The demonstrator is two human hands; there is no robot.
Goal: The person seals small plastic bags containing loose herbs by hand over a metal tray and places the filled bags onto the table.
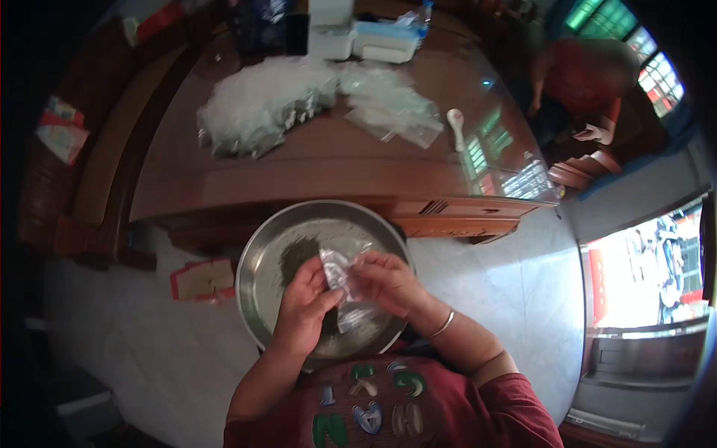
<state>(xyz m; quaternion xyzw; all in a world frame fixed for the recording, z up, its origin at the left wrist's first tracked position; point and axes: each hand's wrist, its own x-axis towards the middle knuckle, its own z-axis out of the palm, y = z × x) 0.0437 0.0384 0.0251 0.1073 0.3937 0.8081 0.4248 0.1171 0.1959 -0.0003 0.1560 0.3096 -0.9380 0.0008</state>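
Note:
A clear plastic bag (340, 278) is held over a wide round metal pan (258, 295). My left hand (305, 302) grips the bag's left side between thumb and fingers. On the bag's upper right side, the fingers of my right hand (388, 284) are pinched. Dark green, leafy-looking loose material (297, 254) lies in the pan, behind and left of the bag. What the bag contains, if anything, cannot be made out.
On the brown table (299, 175) lie a heap of clear bags (261, 104), more flat bags (392, 108) and a white spoon (455, 127). White containers (385, 43) stand behind. A red-edged box (203, 280) is on the floor. Another person (579, 82) sits at the right.

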